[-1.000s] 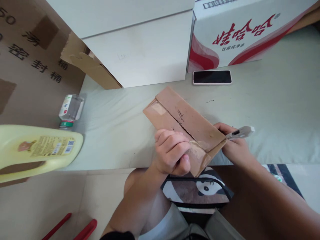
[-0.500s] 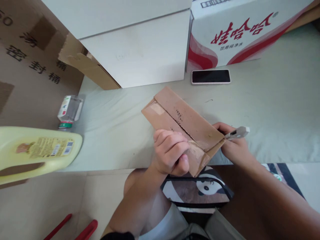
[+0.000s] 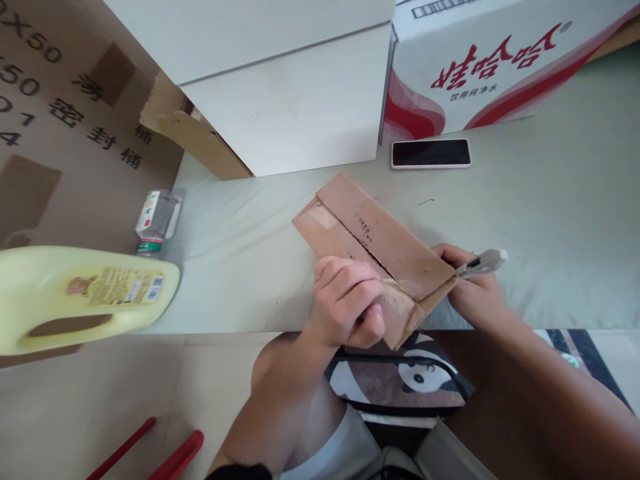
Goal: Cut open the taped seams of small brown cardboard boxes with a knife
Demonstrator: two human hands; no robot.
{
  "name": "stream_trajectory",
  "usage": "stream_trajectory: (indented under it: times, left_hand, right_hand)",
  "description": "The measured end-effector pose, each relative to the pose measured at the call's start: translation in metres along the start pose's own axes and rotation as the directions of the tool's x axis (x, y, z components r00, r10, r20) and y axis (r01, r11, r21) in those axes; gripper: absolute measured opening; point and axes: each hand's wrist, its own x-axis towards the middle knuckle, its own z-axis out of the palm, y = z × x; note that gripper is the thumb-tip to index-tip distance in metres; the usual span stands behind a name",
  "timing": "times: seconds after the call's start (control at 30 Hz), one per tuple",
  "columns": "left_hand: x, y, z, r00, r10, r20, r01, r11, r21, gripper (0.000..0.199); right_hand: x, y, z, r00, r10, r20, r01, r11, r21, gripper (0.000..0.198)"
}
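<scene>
Pale green cloth (image 3: 565,213) covers the surface before us, and its near edge runs just beyond our lap. Closest to us are our light grey shorts (image 3: 350,443), and between our legs we see a dark item with panda print (image 3: 425,381). At the lower left there are two red bars (image 3: 183,455), cut by the border of the view. Our left hand (image 3: 347,303) is closed firmly, with curled fingers, on the lower side of a small brown carton (image 3: 387,230). We hold this carton slanted over the front part of the cloth; whether it touches the cloth, we cannot tell. Our right hand (image 3: 475,287), partly hidden behind the carton, grips a grey cutter (image 3: 485,262), whose front end meets the carton's right corner. To the left lies a yellow jug (image 3: 45,283), and just beyond it a clear bottle (image 3: 159,217) with green cap. Farther away, a phone (image 3: 431,153) lies before a white-and-red box (image 3: 475,73), which stands beside a white box (image 3: 300,110).
</scene>
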Motion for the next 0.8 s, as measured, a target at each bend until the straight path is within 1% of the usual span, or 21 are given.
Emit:
stream_trajectory:
  times: [0.23, 0.3, 0.37, 0.47, 0.53, 0.6, 0.67, 0.73, 0.8]
  left_hand:
    - [-0.002, 0.006, -0.008, 0.997, -0.07, 0.038, 0.071, 0.997, -0.014, 0.007]
    - [-0.002, 0.007, -0.011, 0.996, -0.087, 0.033, 0.088, 0.996, -0.023, 0.007]
    - [-0.001, 0.008, -0.014, 0.994, -0.106, 0.037, 0.107, 0.994, -0.037, 0.009]
    - [0.0, 0.007, -0.018, 0.992, -0.117, 0.053, 0.119, 0.992, -0.051, 0.012]
    - [0.001, 0.005, -0.02, 0.991, -0.118, 0.055, 0.121, 0.991, -0.053, 0.013]
    - [0.001, 0.004, -0.022, 0.991, -0.12, 0.057, 0.123, 0.991, -0.053, 0.013]
    - [0.001, 0.002, -0.026, 0.99, -0.126, 0.057, 0.129, 0.99, -0.052, 0.014]
    - [-0.001, 0.002, -0.03, 0.988, -0.149, 0.05, 0.151, 0.987, -0.046, 0.015]
    - [-0.006, 0.002, -0.034, 0.979, -0.205, 0.017, 0.206, 0.978, -0.042, 0.016]
  right_hand:
    - [-0.001, 0.001, 0.004, 1.0, -0.013, 0.01, 0.013, 1.0, 0.017, 0.01]
    - [0.0, 0.003, 0.002, 0.999, -0.03, 0.022, 0.031, 0.999, -0.041, 0.011]
    - [0.002, 0.006, -0.002, 0.996, -0.064, 0.057, 0.072, 0.986, -0.152, 0.013]
    - [0.005, 0.01, -0.01, 0.984, -0.096, 0.149, 0.139, 0.939, -0.315, 0.017]
    - [0.006, 0.012, -0.012, 0.976, -0.074, 0.207, 0.144, 0.925, -0.351, 0.017]
    - [0.006, 0.012, -0.011, 0.971, -0.025, 0.239, 0.109, 0.932, -0.345, 0.017]
    - [0.006, 0.012, -0.008, 0.964, 0.053, 0.26, 0.029, 0.952, -0.304, 0.021]
    - [0.006, 0.014, -0.005, 0.949, 0.133, 0.285, -0.07, 0.973, -0.221, 0.031]
    - [0.006, 0.017, -0.003, 0.947, 0.166, 0.273, -0.142, 0.984, -0.108, 0.038]
